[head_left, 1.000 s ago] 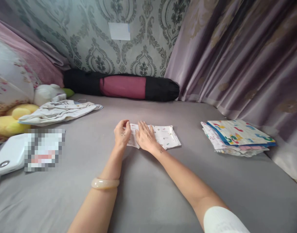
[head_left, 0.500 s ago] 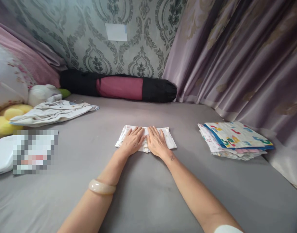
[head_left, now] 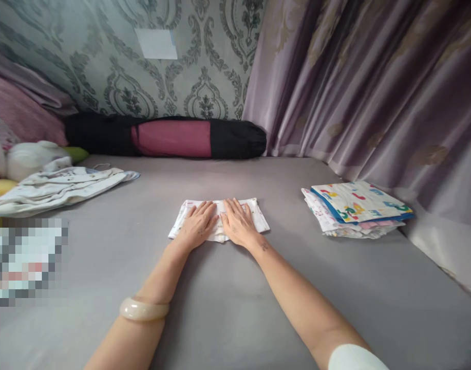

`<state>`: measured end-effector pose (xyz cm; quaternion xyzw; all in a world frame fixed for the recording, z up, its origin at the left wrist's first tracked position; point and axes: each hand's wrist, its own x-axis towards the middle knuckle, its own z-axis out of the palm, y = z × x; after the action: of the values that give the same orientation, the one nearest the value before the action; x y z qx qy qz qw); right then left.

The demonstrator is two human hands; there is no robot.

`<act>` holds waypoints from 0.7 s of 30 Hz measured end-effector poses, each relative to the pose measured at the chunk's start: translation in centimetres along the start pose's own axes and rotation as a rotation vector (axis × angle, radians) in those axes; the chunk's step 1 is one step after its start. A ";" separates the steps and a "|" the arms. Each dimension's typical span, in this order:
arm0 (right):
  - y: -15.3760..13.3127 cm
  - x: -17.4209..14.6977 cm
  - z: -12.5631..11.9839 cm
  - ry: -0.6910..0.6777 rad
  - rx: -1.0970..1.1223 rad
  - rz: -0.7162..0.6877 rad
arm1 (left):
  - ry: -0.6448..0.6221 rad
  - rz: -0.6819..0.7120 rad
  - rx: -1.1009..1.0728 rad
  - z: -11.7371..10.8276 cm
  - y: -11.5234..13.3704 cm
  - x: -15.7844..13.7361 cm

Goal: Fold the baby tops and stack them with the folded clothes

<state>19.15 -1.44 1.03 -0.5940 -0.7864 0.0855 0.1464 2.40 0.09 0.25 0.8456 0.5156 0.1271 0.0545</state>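
head view: spreading the left hand (head_left: 196,226) and the right hand (head_left: 239,222) flat, palms down, on a folded cloth (head_left: 219,232), just below the middle of the frame. holding the hands side by side with the thumbs nearly meeting and the fingers pointing toward the top of the frame. gripping nothing, only bearing on the cloth from above; how hard, not showing. leaving both short ends of the cloth in sight beyond the hands, on a grey sheet (head_left: 220,313), and a small bump in the front edge between the hands. probably flattening the folds at this point. for doing it well, needing even weight through both palms, pressing straight down first, then sliding outward from the middle toward each end, chasing creases off the edges rather than bunching them in the centre. handling thin, soft stuff, most likely, so risking a slip under a sideways push: better steadying with one palm while stroking with the other, and nudging the bumpy front edge into line instead of tugging. also showing a stack of folded cloths (head_left: 360,203) at the right of the frame, well apart from the hands, and a loose cloth (head_left: 66,192) at the left. wearing a pale bangle (head_left: 144,310) at the lower left.
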 end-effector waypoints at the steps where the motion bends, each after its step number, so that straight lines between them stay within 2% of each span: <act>1: 0.1 -0.1 -0.1 0.012 -0.004 0.018 | 0.017 -0.008 0.002 0.0 0.0 0.0; 4: 0.5 -0.2 -0.1 0.053 -0.037 0.060 | 0.038 -0.055 0.020 0.1 -0.1 -0.1; 9: 0.9 -0.1 0.6 0.035 -0.056 0.079 | -0.048 -0.062 0.040 -0.1 0.3 -0.1; 14: 0.8 -0.1 0.8 0.034 -0.064 0.086 | -0.077 -0.077 0.050 -0.5 0.6 -0.1; 21: 0.7 -0.1 0.5 0.030 -0.071 0.095 | -0.029 -0.061 0.036 -0.4 0.4 -0.2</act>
<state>19.68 -1.36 0.34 -0.6367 -0.7576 0.0557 0.1329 2.57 -0.30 0.65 0.8320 0.5427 0.1036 0.0506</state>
